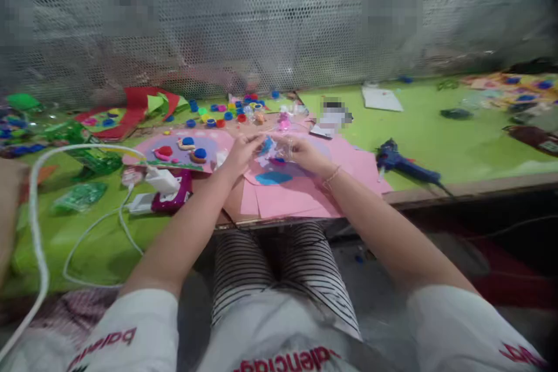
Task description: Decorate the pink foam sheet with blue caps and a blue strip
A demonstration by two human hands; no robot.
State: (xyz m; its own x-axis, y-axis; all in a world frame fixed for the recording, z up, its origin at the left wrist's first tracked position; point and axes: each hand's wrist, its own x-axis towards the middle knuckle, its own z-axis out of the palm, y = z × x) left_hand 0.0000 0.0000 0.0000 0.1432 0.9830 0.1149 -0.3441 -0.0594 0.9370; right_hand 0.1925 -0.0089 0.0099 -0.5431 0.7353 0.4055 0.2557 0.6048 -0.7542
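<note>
The left hand and the right hand meet above a stack of pale pink paper sheets at the near edge of the table covered in lime-green cloth. The fingers of both are pinched round a small clear-and-blue piece held between them; blur hides its exact shape and just how the fingertips sit on it. Right under it, on the top pink sheet, lies a flat blue cut-out shape. To the right, just off the pink sheets, a blue hot-glue gun lies on its side. To the left is a round pink-and-lilac card disc bearing red and blue bottle caps, and nearer the person a white plug adapter rests against a magenta plastic object, with a white cable looping off over the cloth. Beyond the hands a scatter of loose coloured bottle caps lies near the perforated metal wall.
</note>
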